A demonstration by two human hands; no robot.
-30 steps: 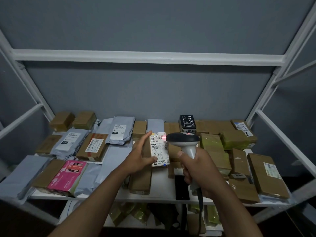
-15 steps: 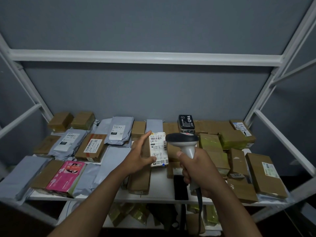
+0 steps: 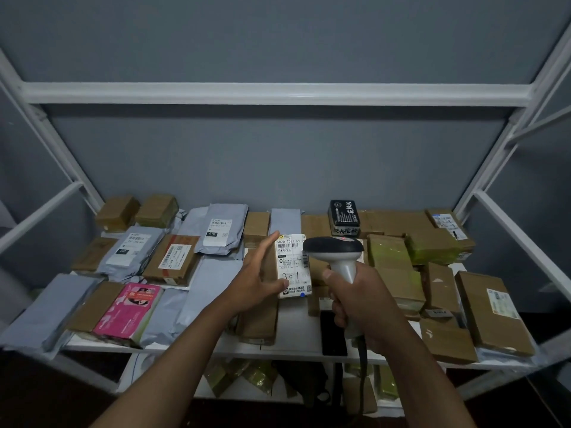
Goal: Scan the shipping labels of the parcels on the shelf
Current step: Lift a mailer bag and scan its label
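Left hand: we see our left hand [image 3: 259,281] holding a small parcel [image 3: 293,267] upright above the shelf [image 3: 296,327], thumb pressed on its lower front edge, index finger stretched up along its left side; the other fingers lie behind it, so we cannot tell how they sit.
Parcel in hand: its white shipping label [image 3: 292,264] faces us, with barcodes near the top and handwritten marks lower down.
Right hand: we see our right hand [image 3: 360,299] wrapped around the handle of a barcode scanner [image 3: 335,251], fingers curled tight around the pale grip.
Scanner: its dark head sits just beside the right edge of the held parcel, overlapping it in our view; a cable hangs from the base of the handle.
Shelf: white metal frame, one board covered with parcels, a lower board with more packets dimly visible.
Left side: grey mailer bags [image 3: 221,228], brown boxes, and a pink box [image 3: 128,310] near the front edge.
Right side: brown cardboard boxes [image 3: 491,307], some wrapped in yellow-green tape [image 3: 432,248].
Back row: a black packet [image 3: 344,216] with white characters stands against the grey wall.
Front centre: a flat black object [image 3: 332,333] lies on the bare board below our right hand.
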